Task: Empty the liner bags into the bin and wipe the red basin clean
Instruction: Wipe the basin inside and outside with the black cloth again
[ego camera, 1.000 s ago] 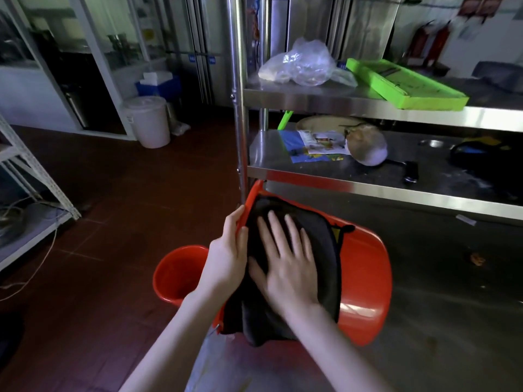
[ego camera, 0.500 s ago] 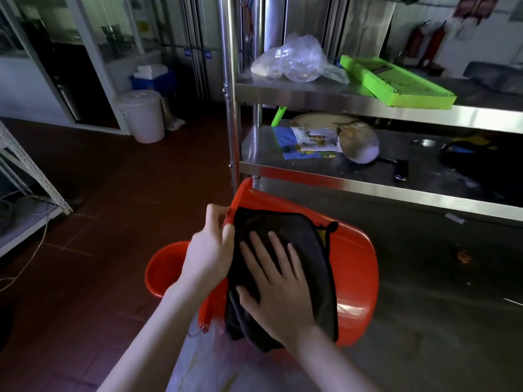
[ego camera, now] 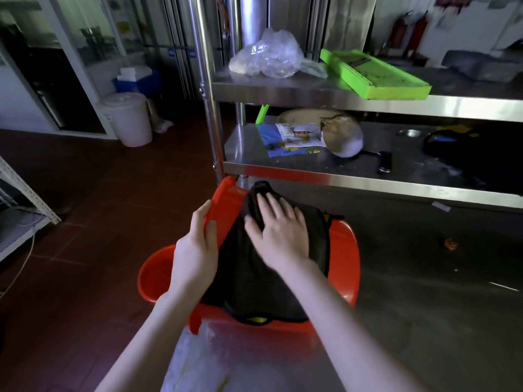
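- Head view: we tilt the basin (ego camera: 342,250) on the bench (ego camera: 424,292) edge, over a red bucket (ego camera: 152,275) on the floor.
- Our left hand (ego camera: 195,250) has its grip closed on the basin's rim; our right hand (ego camera: 280,233) lies flat and open, pressing the cloth (ego camera: 249,281) inside.
- The basin looks like light, stiff plastic, likely slick when wet; the rim seems the sure hold.
- The cloth is soft and limp, so a spread palm suits it best.
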